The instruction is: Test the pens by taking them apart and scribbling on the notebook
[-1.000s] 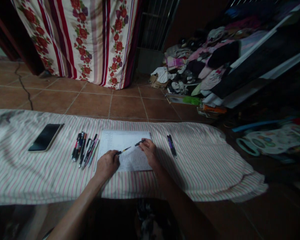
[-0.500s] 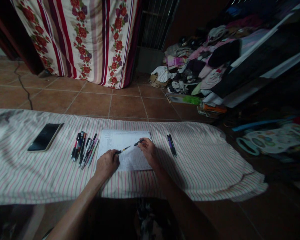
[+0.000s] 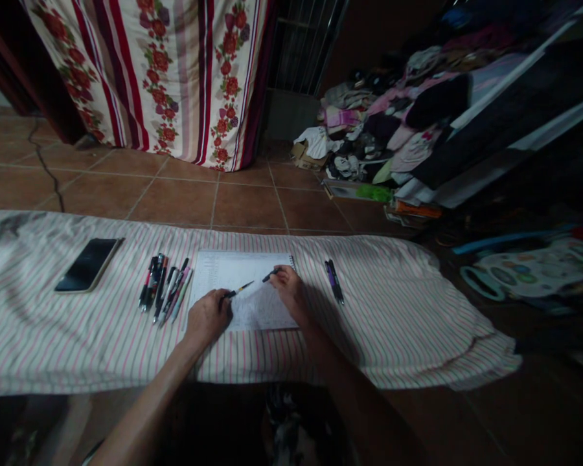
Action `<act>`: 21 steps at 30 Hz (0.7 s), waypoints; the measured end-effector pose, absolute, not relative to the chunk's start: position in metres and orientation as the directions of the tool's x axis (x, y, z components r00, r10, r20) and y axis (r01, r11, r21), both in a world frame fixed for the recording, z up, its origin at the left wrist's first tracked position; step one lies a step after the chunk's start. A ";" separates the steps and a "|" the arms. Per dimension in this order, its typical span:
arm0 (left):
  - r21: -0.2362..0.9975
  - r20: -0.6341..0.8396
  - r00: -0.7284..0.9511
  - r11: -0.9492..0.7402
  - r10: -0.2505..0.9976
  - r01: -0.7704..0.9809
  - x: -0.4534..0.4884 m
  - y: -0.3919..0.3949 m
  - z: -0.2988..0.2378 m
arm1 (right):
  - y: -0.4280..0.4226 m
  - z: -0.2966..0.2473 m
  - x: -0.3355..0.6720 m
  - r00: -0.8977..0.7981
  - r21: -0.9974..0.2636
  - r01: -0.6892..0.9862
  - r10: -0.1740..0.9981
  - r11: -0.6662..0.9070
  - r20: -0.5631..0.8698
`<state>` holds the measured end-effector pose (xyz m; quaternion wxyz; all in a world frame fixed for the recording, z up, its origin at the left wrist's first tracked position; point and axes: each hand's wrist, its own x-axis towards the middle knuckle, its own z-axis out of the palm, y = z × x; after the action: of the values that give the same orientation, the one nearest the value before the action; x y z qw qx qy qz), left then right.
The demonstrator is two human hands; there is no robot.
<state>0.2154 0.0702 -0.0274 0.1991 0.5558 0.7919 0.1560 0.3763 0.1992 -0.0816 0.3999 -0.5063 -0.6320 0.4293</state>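
Over an open spiral notebook (image 3: 260,314) with marked pages, my left hand (image 3: 206,318) is closed on a disassembled pen (image 3: 238,290). Its slim inner part, yellowish with a dark tip, sticks out towards the upper right. My right hand (image 3: 290,292) pinches a short dark pen piece (image 3: 271,275), a barrel part or a cap; I cannot tell which. A small gap separates that piece from the pen's tip. Left of the notebook lies a bunch of pens (image 3: 162,291). Two more pens (image 3: 334,282), one with purple on it, lie to the right.
A phone (image 3: 88,265) lies at the left on the striped cloth (image 3: 408,310) that covers the low surface. Beyond it are floor tiles (image 3: 179,194), a flowered curtain (image 3: 184,77) and a heap of clothes (image 3: 383,123) at the back right.
My right hand has shifted very slightly, and the dark piece in it has tilted a little. My left hand keeps the pen in nearly the same place.
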 end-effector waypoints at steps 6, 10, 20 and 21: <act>0.465 -0.150 -0.307 0.341 0.940 0.817 0.215 0.071 -0.029 | 0.206 -0.087 0.375 -0.176 -0.949 0.298 0.983 0.102 0.050; 0.463 -0.151 -0.303 0.338 0.941 0.819 0.215 0.071 -0.029 | 0.209 -0.091 0.376 -0.173 -0.907 0.389 0.980 0.159 0.098; 0.451 -0.155 -0.316 0.351 0.936 0.821 0.215 0.072 -0.028 | 0.207 -0.092 0.394 -0.236 -0.635 0.665 0.918 0.392 0.319; 0.449 -0.155 -0.317 0.352 0.936 0.821 0.215 0.072 -0.028 | 0.206 -0.092 0.394 -0.246 -0.608 0.681 0.910 0.407 0.334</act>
<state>0.2155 0.0719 -0.0283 0.1972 0.5502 0.7982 0.1456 0.3938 0.2064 -0.0920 0.3323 -0.5165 -0.7701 0.1722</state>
